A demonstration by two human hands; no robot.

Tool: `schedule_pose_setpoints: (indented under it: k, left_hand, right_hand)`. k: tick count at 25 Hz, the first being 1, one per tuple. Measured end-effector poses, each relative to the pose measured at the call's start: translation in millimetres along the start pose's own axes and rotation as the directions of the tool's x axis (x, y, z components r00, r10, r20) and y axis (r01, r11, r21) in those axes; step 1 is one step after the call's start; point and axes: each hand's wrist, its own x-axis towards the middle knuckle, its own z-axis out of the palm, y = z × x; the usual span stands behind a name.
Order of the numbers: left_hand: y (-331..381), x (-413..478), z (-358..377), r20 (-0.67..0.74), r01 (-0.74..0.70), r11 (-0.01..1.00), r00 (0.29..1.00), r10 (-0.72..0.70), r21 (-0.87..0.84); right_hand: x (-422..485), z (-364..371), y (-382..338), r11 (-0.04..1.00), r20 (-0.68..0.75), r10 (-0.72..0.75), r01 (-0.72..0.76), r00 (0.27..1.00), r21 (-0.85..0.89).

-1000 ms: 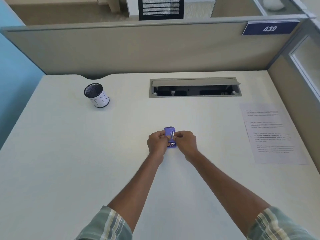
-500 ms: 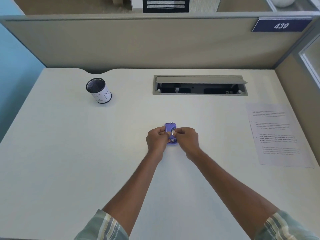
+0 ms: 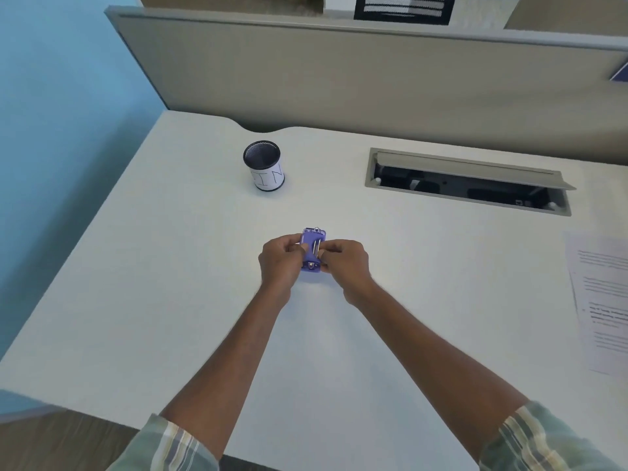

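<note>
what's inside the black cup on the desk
Only dark mesh wall shows inside the cup; nothing sticks above its rim. The bottom is hidden behind the near wall.

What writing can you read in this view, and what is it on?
"IN": hand-lettered on the white label of the black mesh cup.
Too blurred to read: the printed sheet at far right.
Cut off, nothing legible: the blue sign, top right.
No writing visible on the purple object.

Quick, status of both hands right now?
Left hand: closed, gripping the left side of the small purple object.
Right hand: closed, pinching the same object's right side.
</note>
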Motion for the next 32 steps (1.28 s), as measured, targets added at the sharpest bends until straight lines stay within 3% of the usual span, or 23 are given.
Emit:
schedule_pose_setpoints:
  k: [11, 26, 29, 32]
  left_hand:
    - [-18, 70, -101, -0.079, 0.032, 0.999, 0.996, -0.030, 0.023]
    - [-30, 91, -123, -0.070, 0.035, 0.994, 0.997, -0.029, 0.099]
    - [-23, 84, -119, -0.187, -0.015, 0.986, 0.981, 0.046, 0.164]
    - [-15, 69, -101, -0.242, -0.153, 0.968, 0.950, 0.199, 0.197]
  right_hand:
    - [15, 119, -30, 0.999, 0.109, 0.033, -0.030, 0.994, -0.031]
    - [25, 152, -22, 0.995, 0.128, 0.059, -0.048, 0.990, -0.085]
    - [26, 137, -23, 0.997, 0.115, 0.038, -0.030, 0.993, -0.067]
    - [28, 102, -18, 1.000, 0.093, 0.019, -0.018, 0.996, -0.016]
